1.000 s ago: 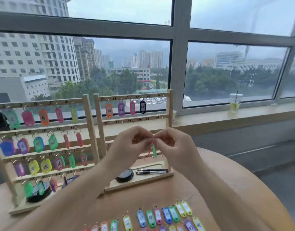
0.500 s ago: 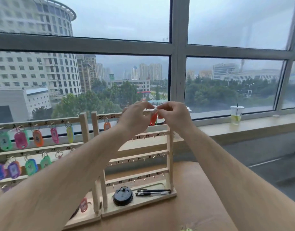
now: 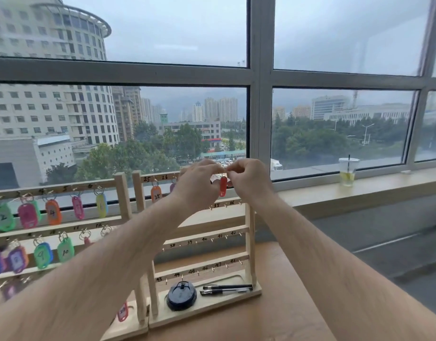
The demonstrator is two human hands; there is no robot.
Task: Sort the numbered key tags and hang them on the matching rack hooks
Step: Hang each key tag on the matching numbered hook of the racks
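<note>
Raised left hand (image 3: 197, 185), right hand (image 3: 249, 179) pinch red tag (image 3: 223, 186) | forearm (image 3: 138, 242) hides rack (image 3: 251, 242) | pens (image 3: 225, 289)

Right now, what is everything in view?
Left rack: one, wood, table left.
Right rack: one, wood, beside it.
Hung tags: several, mixed colours, mostly left rack.
Red tag: one, red, at right rack's top row.
Lid: one, black, right rack's tray.
Pens: two, black, same tray.
Cup: one, clear, windowsill.
Table: one, wood, under racks.
Left hand: one, bare, pinching red tag.
Right hand: one, bare, pinching it too.
</note>
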